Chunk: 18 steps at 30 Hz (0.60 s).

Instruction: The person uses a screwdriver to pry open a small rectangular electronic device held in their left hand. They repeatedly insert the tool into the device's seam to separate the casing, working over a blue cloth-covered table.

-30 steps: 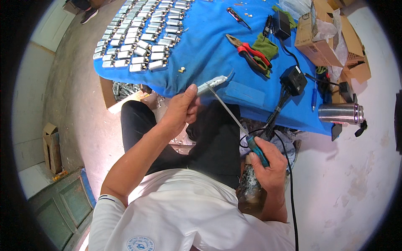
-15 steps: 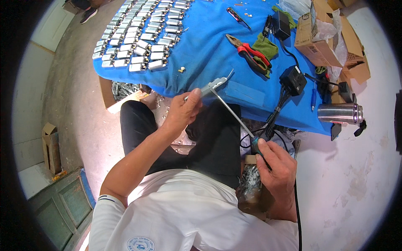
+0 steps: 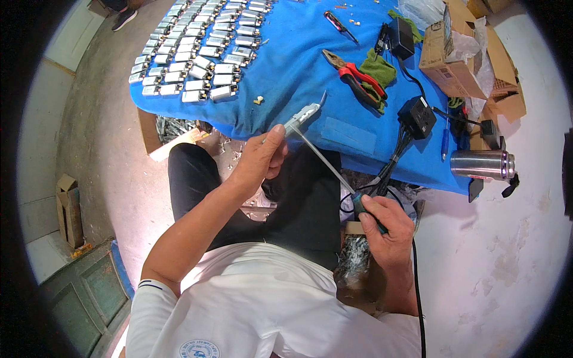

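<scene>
My left hand (image 3: 262, 152) pinches a slim silver-grey metal part (image 3: 304, 114) over the table's near edge. A thin strip sticks out from its far end. My right hand (image 3: 388, 225) is wrapped round the dark teal handle of a screwdriver (image 3: 325, 160). The long shaft slants up to the left, and its tip meets the part just beyond my left fingertips. Whether the tip sits in a slot or only against the side, I cannot tell. Rows of small silver metal cases (image 3: 194, 83) lie on the blue cloth beyond my left hand.
On the blue-covered table (image 3: 286, 65) lie red-handled pliers (image 3: 358, 77), a small screwdriver (image 3: 340, 27), a black adapter (image 3: 416, 117) with cables and a steel flask (image 3: 482, 164). An open carton (image 3: 450, 68) stands far right. Boxes of metal pieces (image 3: 173, 128) sit below the table edge.
My right hand has shifted slightly left and up with the screwdriver. Its tip has moved along the part, closer to my left fingers. My left hand keeps its hold.
</scene>
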### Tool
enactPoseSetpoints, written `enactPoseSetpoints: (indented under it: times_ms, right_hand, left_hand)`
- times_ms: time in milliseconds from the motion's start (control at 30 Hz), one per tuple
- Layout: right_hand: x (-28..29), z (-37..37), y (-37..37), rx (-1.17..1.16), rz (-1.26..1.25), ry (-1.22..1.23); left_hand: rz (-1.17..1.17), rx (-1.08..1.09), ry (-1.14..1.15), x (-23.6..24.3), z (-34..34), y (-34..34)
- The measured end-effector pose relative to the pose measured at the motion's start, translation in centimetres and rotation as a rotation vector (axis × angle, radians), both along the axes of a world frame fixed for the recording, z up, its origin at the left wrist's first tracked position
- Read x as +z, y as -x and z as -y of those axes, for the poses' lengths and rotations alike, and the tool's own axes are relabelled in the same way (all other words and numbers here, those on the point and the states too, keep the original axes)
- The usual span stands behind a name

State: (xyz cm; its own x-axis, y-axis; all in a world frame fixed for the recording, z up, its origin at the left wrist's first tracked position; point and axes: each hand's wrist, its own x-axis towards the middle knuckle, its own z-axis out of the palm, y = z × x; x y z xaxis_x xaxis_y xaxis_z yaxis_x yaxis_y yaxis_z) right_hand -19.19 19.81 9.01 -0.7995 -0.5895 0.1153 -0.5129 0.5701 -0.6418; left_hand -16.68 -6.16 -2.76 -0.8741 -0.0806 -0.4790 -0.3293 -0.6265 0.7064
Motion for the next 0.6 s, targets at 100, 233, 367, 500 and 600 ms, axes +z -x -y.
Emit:
enactPoseSetpoints:
  times_ms: [100, 233, 367, 500, 600]
  right_hand:
    - [0.0, 0.3, 0.2, -0.041, -0.026, -0.001]
    - [0.9, 0.2, 0.4, -0.034, -0.029, -0.018]
    - [1.4, 0.1, 0.8, 0.008, -0.026, -0.027]
    - [1.5, 0.1, 0.6, 0.012, -0.018, -0.028]
    - [1.5, 0.0, 0.7, 0.023, -0.035, -0.016]
  left_hand:
    - [0.002, -0.014, 0.005, 0.1, 0.3, 0.0]
    - [-0.002, -0.027, 0.032, 0.2, 0.3, -0.1]
    - [-0.015, -0.017, 0.029, 0.2, 0.2, -0.1]
    - [0.003, -0.026, 0.005, 0.4, 0.2, -0.1]
    - [0.003, -0.037, 0.002, 0.5, 0.2, -0.1]
